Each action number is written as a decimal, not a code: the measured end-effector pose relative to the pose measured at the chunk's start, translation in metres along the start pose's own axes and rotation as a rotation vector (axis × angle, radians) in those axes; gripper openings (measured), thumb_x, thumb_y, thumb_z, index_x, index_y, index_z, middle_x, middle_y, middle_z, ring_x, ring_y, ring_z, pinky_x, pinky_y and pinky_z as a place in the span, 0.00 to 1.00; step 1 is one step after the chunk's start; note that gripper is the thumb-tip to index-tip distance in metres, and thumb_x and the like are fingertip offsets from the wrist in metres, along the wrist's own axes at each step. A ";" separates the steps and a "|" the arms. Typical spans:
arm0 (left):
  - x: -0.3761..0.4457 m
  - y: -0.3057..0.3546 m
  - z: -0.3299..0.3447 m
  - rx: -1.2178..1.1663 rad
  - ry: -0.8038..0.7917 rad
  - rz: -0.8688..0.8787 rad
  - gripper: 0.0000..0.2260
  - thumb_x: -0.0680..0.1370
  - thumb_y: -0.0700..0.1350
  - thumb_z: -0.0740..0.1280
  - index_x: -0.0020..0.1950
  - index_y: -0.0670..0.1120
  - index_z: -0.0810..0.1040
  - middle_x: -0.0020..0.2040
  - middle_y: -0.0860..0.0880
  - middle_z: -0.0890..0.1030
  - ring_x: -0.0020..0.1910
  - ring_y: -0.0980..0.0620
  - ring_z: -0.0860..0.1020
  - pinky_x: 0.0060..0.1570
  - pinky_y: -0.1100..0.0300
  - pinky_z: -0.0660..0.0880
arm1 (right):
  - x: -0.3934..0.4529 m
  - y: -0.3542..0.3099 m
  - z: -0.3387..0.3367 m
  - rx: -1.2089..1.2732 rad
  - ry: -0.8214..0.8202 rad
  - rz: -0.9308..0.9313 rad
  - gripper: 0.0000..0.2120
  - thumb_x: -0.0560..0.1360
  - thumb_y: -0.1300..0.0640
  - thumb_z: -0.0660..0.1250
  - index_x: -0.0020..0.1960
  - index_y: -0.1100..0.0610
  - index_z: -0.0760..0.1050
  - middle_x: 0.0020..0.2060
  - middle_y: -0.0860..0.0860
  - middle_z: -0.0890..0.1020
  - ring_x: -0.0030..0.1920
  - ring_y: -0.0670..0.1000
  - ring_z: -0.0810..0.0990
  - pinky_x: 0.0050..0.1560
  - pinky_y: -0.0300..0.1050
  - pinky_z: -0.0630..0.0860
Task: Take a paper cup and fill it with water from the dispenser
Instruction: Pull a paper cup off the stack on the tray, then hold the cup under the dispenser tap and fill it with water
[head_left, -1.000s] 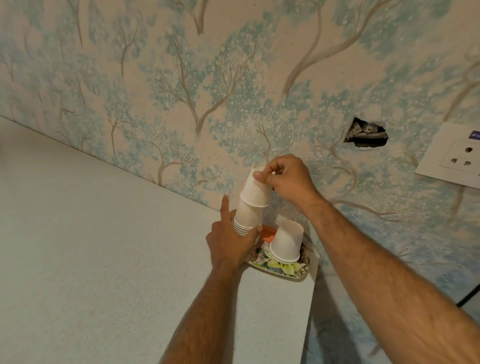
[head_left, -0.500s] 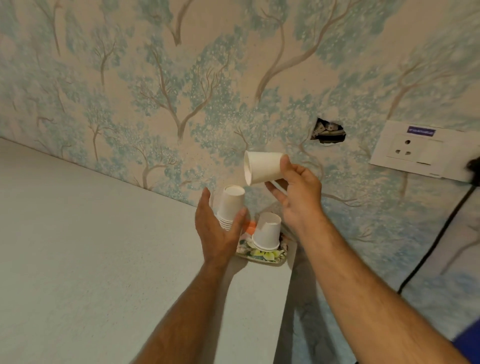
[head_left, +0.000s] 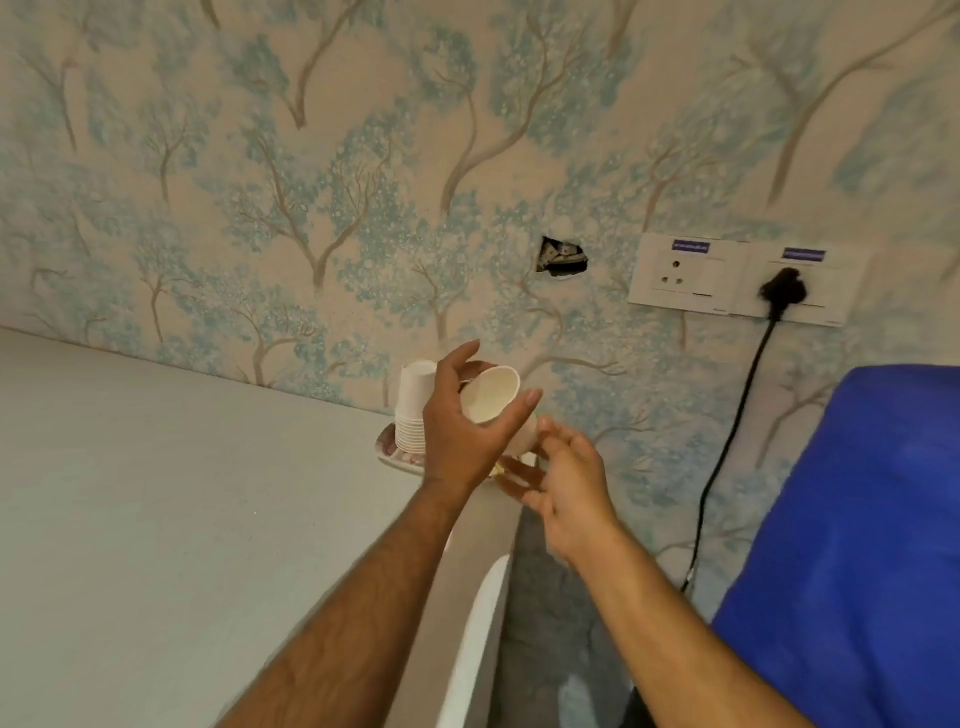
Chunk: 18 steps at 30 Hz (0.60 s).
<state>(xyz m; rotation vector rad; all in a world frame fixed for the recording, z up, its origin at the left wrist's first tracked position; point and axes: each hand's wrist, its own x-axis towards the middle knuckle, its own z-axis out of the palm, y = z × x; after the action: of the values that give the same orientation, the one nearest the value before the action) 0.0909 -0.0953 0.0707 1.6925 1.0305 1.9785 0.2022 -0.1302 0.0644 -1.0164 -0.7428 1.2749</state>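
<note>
A white paper cup (head_left: 489, 399) lies tilted on its side, its open mouth facing me, gripped between the thumb and fingers of my left hand (head_left: 460, 436). My right hand (head_left: 569, 486) hovers just below and to the right of it, fingers spread, holding nothing. Behind my left hand a stack of upside-down paper cups (head_left: 414, 410) stands on a small patterned tray (head_left: 388, 449) at the counter's far corner by the wall. Part of another white cup (head_left: 525, 439) shows between my hands. No dispenser tap is in view.
The white counter (head_left: 156, 519) ends at an edge right of my left forearm, with a gap down to the floor. A large blue object (head_left: 857, 519) fills the right side. A socket plate (head_left: 737, 278) holds a black plug (head_left: 784, 292) and cable. A hole (head_left: 563, 257) breaks the wallpaper.
The cup went from my right hand into my left hand, which let go of the stack. My right hand dropped lower and opened. The view swung right, bringing the blue object in.
</note>
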 end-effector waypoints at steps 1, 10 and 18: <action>-0.008 0.006 0.000 0.013 -0.027 0.010 0.36 0.66 0.63 0.77 0.69 0.53 0.71 0.54 0.59 0.80 0.57 0.59 0.78 0.55 0.74 0.71 | -0.010 0.003 -0.011 -0.136 0.024 -0.116 0.11 0.81 0.56 0.64 0.63 0.51 0.75 0.57 0.55 0.83 0.53 0.55 0.85 0.48 0.58 0.85; -0.114 0.066 0.009 0.211 -0.442 0.128 0.36 0.69 0.67 0.72 0.72 0.52 0.69 0.58 0.53 0.80 0.57 0.57 0.78 0.56 0.57 0.77 | -0.110 0.029 -0.110 -0.648 -0.103 -0.596 0.36 0.66 0.53 0.78 0.70 0.40 0.68 0.58 0.31 0.78 0.61 0.34 0.77 0.57 0.31 0.76; -0.237 0.104 0.029 0.186 -0.624 0.033 0.36 0.70 0.69 0.68 0.73 0.52 0.68 0.59 0.54 0.79 0.56 0.57 0.78 0.54 0.59 0.77 | -0.203 0.071 -0.223 -0.711 0.100 -0.491 0.35 0.61 0.42 0.79 0.65 0.42 0.71 0.56 0.41 0.83 0.54 0.41 0.82 0.50 0.45 0.83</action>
<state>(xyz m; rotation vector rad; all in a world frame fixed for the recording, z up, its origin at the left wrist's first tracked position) 0.1938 -0.3160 -0.0224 2.2268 0.9623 1.2437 0.3377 -0.3729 -0.0712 -1.3349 -1.3183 0.5240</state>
